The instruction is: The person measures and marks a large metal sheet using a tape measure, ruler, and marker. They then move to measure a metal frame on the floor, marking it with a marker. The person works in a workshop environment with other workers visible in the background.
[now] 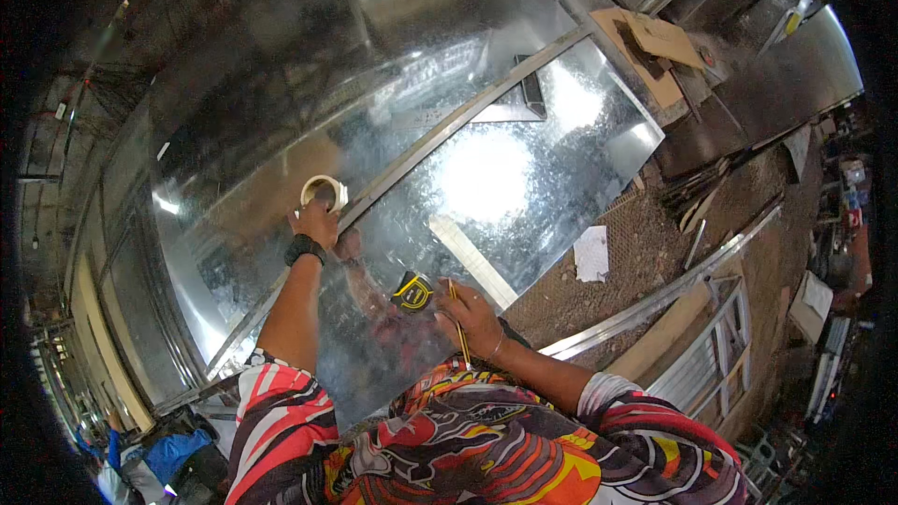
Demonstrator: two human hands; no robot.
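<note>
A shiny metal sheet [561, 196] lies in front of me, with a long narrow metal bar [458, 122] running diagonally across it. My left hand [316, 223] is closed on the near rim of a cream roll of tape [325, 189], beside the lower end of the bar. Close to my body, my right hand [475, 320] grips a thin yellow pencil [460, 332], its fingers bent. Just left of those fingers sits a black and yellow tape measure [412, 292]; whether they touch it I cannot tell. A pale flat strip [472, 262] shows on the sheet beyond my right hand.
At the sheet's far end is a dark oblong object [531, 89]. Cardboard pieces [659, 42] lie beyond the sheet's far right corner. White paper [591, 254], a long metal profile [673, 285] and a metal frame [716, 355] are on the ground to the right.
</note>
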